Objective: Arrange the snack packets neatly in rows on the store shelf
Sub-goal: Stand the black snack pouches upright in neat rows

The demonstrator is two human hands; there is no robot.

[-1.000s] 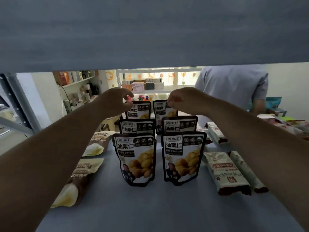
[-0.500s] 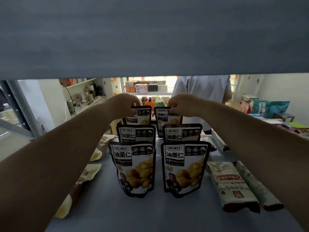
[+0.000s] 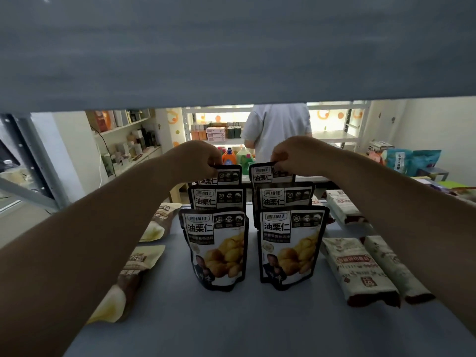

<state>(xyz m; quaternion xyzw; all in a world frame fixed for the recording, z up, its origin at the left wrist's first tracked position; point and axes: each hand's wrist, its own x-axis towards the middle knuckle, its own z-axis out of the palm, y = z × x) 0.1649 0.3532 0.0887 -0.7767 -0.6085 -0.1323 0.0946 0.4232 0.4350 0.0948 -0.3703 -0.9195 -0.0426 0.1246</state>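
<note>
Black-and-white chestnut snack packets stand upright in two columns on the grey shelf (image 3: 244, 320). The front left packet (image 3: 215, 249) and front right packet (image 3: 289, 247) face me, with a second pair behind them. My left hand (image 3: 198, 158) pinches the top edge of the rear left packet (image 3: 229, 175). My right hand (image 3: 291, 157) pinches the top of the rear right packet (image 3: 262, 173). Both rear packets are partly hidden by the rows in front.
Brown-and-cream packets (image 3: 136, 264) lie flat on the left of the shelf, and long white-and-brown packets (image 3: 360, 269) lie flat on the right. The upper shelf's underside (image 3: 231, 47) hangs low overhead. A person in a light shirt (image 3: 278, 127) stands beyond the shelf.
Both hands have closed onto the tops of the rear packets and stay there. The camera has shifted, so the person behind now appears centred.
</note>
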